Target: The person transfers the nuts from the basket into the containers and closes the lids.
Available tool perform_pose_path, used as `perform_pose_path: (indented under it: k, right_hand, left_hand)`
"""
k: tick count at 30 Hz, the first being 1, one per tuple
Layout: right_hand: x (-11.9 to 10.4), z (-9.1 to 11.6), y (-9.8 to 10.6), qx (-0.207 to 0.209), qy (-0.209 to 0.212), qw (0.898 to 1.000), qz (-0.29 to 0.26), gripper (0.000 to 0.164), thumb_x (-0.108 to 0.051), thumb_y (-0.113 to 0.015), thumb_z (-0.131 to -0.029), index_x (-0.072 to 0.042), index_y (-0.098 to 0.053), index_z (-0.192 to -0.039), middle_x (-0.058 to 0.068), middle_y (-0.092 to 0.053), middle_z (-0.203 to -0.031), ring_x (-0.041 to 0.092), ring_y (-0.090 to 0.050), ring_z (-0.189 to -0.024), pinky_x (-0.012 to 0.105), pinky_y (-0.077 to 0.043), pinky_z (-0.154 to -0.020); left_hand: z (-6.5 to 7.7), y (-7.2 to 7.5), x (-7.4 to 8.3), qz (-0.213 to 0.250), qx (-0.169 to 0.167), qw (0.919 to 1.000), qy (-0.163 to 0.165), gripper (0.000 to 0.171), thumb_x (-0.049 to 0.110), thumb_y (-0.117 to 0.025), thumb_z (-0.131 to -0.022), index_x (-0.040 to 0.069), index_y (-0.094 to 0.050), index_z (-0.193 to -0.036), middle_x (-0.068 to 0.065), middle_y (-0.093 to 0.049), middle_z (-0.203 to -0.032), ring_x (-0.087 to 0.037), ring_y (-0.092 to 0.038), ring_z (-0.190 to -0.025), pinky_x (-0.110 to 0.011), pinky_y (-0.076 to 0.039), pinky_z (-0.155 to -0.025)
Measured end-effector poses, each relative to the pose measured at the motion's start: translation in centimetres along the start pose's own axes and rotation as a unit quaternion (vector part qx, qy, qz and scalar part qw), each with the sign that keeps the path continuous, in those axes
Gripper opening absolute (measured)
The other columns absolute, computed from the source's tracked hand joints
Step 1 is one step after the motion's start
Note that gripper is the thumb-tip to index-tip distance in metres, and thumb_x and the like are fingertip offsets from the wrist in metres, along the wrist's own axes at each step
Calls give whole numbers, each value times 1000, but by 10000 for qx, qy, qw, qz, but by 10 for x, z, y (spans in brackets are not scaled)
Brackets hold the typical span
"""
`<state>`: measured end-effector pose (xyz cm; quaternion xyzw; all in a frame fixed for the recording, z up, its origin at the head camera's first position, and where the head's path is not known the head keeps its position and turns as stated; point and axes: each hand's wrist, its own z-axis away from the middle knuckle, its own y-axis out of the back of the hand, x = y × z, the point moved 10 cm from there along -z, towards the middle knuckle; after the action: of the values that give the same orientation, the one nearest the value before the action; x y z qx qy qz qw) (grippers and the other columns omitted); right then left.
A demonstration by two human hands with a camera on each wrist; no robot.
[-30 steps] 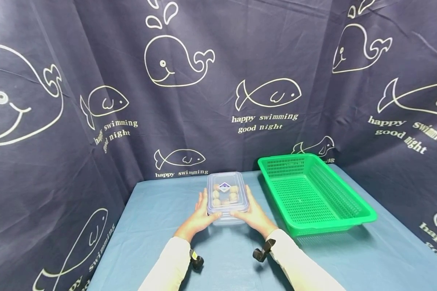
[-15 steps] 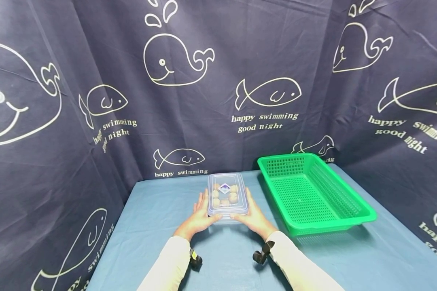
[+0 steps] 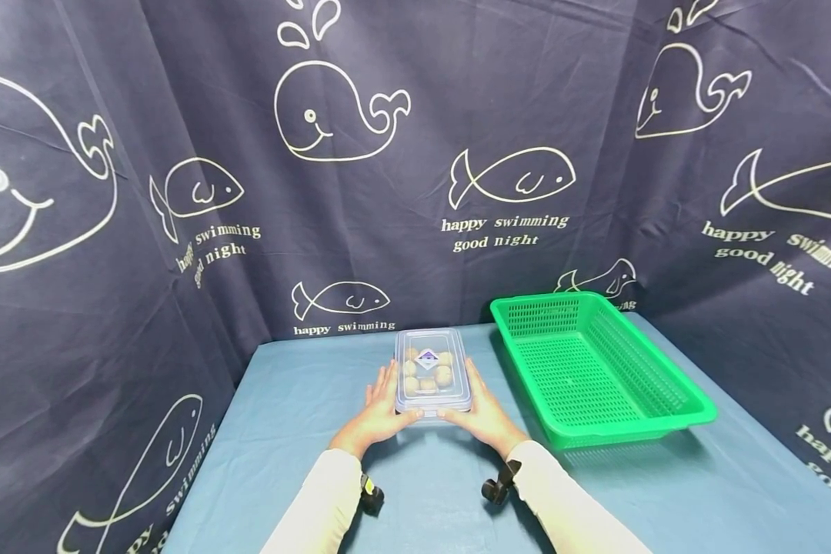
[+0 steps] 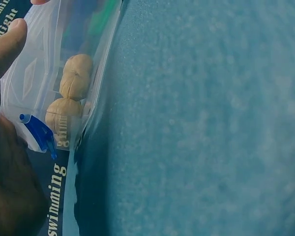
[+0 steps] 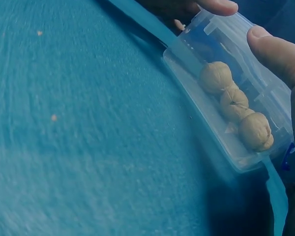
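A clear plastic lidded box (image 3: 432,371) with a diamond-shaped label sits near the middle of the blue table. Through its walls show several walnuts (image 5: 216,77). My left hand (image 3: 377,412) holds the box's left side, fingers along the wall and thumb at the near edge. On the opposite side my right hand (image 3: 485,412) grips it the same way, its thumb (image 5: 273,51) close to the near end in the right wrist view. A blue clip (image 4: 42,133) shows on the box in the left wrist view. The fingers' far parts are partly hidden.
To the right of the box stands a green perforated plastic basket (image 3: 665,425), with nothing seen inside. The blue cloth-covered table (image 3: 429,500) ends at a dark curtain (image 3: 415,231) printed with whales and fish.
Less of the box's near wall shows below the lid than a second ago, and the lid's near edge sits slightly lower. Both hands keep their hold, nearly still.
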<state>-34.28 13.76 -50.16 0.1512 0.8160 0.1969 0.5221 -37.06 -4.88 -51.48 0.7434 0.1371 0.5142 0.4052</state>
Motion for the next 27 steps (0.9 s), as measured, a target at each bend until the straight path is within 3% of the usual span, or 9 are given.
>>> perform_pose_path:
  k: [6, 13, 20, 27]
  right_hand:
    - [-4, -1, 1, -95, -93, 9990, 431, 105, -36, -77, -87, 10, -13, -157, 34, -14, -162, 48, -17, -150, 59, -17, -119]
    - [-16, -24, 2, 17, -367, 9888, 1448, 81, -35, -57, -101, 17, -23, -152, 38, -21, -158, 50, -18, -149, 56, -17, -121]
    - [-19, -47, -3, 3, -529, 9811, 1860, 77, -34, -56, -100, 21, -30, -147, 43, -28, -152, 54, -25, -145, 58, -23, -118]
    - [-14, -53, -5, -180, -970, 9669, 2353, 82, -40, -56, -97, 15, -28, -151, 39, -25, -156, 51, -25, -146, 64, -26, -115]
  left_hand:
    - [0, 6, 3, -276, 71, 9995, 127, 97, 48, -64, -91, 2, -14, -161, -16, -11, -169, -40, 0, -155, -66, 1, -118]
    - [-22, 12, 0, -908, 348, 9922, 784, 78, 57, -35, -102, 8, -22, -162, -12, -14, -169, -34, 1, -156, -67, -2, -118]
    - [-42, 14, -1, -954, 472, 9862, 1269, 72, 53, -28, -105, 9, -21, -162, -13, -14, -169, -36, 0, -155, -68, -3, -117]
    - [-47, 12, 0, -1253, 582, 9814, 1336, 72, 53, -27, -105, 10, -21, -162, -14, -14, -168, -37, -1, -155, -67, -3, -118]
